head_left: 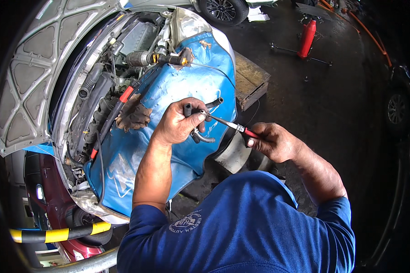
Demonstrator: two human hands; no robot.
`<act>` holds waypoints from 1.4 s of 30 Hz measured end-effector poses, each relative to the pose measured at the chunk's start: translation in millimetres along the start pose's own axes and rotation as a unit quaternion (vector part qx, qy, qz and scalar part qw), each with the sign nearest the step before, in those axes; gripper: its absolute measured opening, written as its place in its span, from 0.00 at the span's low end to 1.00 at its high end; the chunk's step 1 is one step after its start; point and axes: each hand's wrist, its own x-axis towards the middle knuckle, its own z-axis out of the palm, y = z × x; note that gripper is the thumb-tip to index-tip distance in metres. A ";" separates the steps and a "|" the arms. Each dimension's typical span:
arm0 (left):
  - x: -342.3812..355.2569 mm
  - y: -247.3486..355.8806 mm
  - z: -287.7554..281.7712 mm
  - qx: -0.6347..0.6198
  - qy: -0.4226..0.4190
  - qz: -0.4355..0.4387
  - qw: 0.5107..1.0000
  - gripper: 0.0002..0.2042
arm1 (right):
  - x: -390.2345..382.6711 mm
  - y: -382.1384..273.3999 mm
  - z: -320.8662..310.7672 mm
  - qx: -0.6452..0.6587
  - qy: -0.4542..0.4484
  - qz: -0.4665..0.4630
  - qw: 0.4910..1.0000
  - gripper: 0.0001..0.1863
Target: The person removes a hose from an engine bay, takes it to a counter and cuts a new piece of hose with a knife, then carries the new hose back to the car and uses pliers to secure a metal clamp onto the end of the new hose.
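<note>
My left hand (178, 123) is closed around a short black rubber hose (214, 103) with several branching ends, held above a blue fender cover (168, 86). In my right hand (276, 143) are long-nose pliers (226, 123) with red handles. Their thin jaws point left and reach the hose beside my left thumb and fingertips. A small metallic piece seems to sit at the jaw tips, too small to make out clearly. The palm hides part of the hose, and my right fingers cover most of the handles.
A car's engine bay (100, 86) lies at the left under a raised hood (36, 68). On the cover rest a power tool (157, 59) and a brown rag (134, 114). A wooden box (250, 79) stands beyond it, with a red bottle (307, 38) farther right on the floor.
</note>
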 end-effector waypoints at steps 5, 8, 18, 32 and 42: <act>-1.8 -4.1 -2.1 0.025 -0.001 0.006 1.000 0.05 | 1.4 7.8 2.2 0.045 0.002 0.003 0.999 0.24; -2.1 -6.1 -1.4 0.018 0.004 0.006 1.000 0.05 | -0.2 12.8 4.2 0.007 0.030 0.035 0.999 0.27; -3.6 -20.2 -1.4 0.053 0.013 -0.010 0.998 0.07 | 5.1 -2.7 1.5 -0.020 -0.010 0.046 0.999 0.27; -1.1 -27.9 11.4 0.070 0.134 -0.051 0.987 0.18 | 7.0 20.8 12.2 -0.035 0.116 -0.040 0.992 0.18; -2.6 -22.0 20.7 0.138 0.103 -0.087 0.981 0.20 | 10.5 -3.3 10.5 -0.174 0.143 -0.101 0.969 0.18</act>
